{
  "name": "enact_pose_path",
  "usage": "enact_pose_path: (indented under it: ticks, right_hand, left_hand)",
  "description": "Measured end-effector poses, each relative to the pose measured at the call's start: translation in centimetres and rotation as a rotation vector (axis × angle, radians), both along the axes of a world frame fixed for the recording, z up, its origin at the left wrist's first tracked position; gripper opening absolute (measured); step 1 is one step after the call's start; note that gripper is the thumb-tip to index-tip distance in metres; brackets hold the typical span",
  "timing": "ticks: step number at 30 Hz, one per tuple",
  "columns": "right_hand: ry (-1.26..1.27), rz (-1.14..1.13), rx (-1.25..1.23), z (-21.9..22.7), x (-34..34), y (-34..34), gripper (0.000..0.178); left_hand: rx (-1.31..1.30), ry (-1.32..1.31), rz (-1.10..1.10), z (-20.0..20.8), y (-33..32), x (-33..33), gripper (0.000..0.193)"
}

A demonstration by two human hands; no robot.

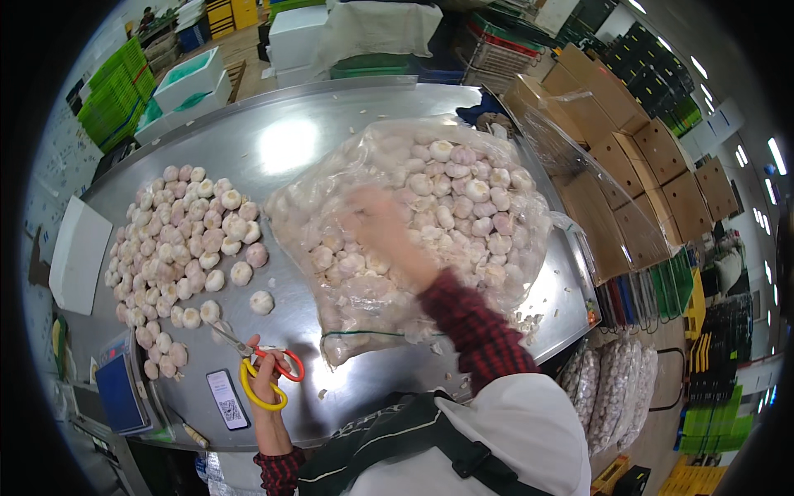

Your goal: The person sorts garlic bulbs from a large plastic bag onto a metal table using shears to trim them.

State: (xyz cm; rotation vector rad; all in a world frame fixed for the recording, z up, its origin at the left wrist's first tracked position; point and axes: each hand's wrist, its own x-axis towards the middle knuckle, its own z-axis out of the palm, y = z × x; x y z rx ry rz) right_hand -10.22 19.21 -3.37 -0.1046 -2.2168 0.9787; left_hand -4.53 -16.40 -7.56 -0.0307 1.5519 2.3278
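Note:
My left hand (265, 383) grips a pair of scissors (232, 338) with one red and one yellow handle loop, their blades pointing toward the garlic pile. My right hand (372, 217) reaches over a large clear plastic bag (351, 337), open on top and full of garlic bulbs (477, 191). Motion smears its fingers, so whether it holds a bulb cannot be made out. To the left spreads a loose heap of trimmed garlic bulbs (178, 240). A single bulb (261, 302) lies apart between heap and bag.
The metal table (331, 116) carries a phone (227, 399), a blue-topped scale (122, 393), a knife (195, 436) and garlic scraps (529, 324). Cardboard boxes (591, 211) stand beyond its right edge. White foam boxes (192, 80) sit past the far left edge. Filled net sacks (616, 388) are at lower right.

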Motion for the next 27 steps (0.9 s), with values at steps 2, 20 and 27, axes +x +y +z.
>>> enact_pose_path:
  ticks: [2, 20, 27]
  right_hand:
    - [-0.215, -0.454, 0.454, -0.6, 4.2, 12.1, 0.028]
    - [0.085, 0.637, -1.548, 3.1, 16.4, 2.1, 0.042]
    - [0.011, 0.29, -1.118, 0.1, 17.3, 1.5, 0.032]
  left_hand:
    - [-0.035, -0.01, -0.062, 0.9, 1.4, -0.1, 0.043]
    - [-0.894, 1.114, -0.652, 9.1, 18.3, 2.4, 0.063]
    - [-0.907, 1.142, -0.659, 8.8, 19.6, 3.9, 0.051]
